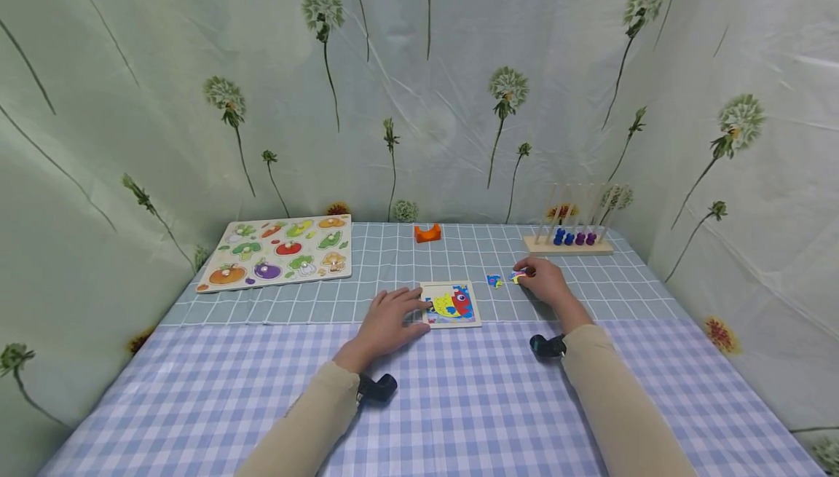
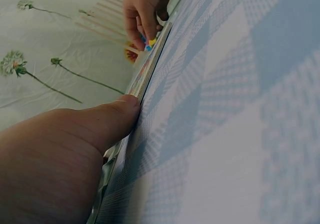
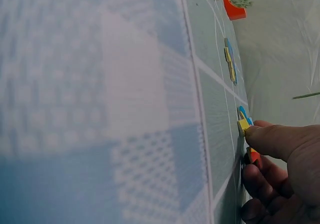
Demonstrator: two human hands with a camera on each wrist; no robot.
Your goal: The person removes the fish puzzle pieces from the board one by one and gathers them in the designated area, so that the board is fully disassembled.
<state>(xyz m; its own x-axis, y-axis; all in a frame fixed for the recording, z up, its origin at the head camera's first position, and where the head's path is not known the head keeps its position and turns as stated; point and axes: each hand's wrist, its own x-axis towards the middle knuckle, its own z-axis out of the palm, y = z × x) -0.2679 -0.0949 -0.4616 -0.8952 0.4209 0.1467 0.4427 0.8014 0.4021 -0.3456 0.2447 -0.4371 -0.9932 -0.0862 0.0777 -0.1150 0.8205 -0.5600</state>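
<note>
A square wooden jigsaw puzzle with a yellow, red and blue fish picture lies flat in the middle of the table. My left hand rests at its left side, fingers extended over the edge and thumb at the near left corner. To the right of the puzzle, my right hand pinches a colourful puzzle piece between thumb and fingers, low over the grey cloth. Part of that piece is hidden by the fingers. Between the puzzle and the right hand lies a second loose puzzle piece, blue and yellow.
At the back left lies a vegetable peg board. An orange curved block sits at the back centre. A wooden peg stand with blue and purple beads is at the back right. Patterned curtains enclose the table.
</note>
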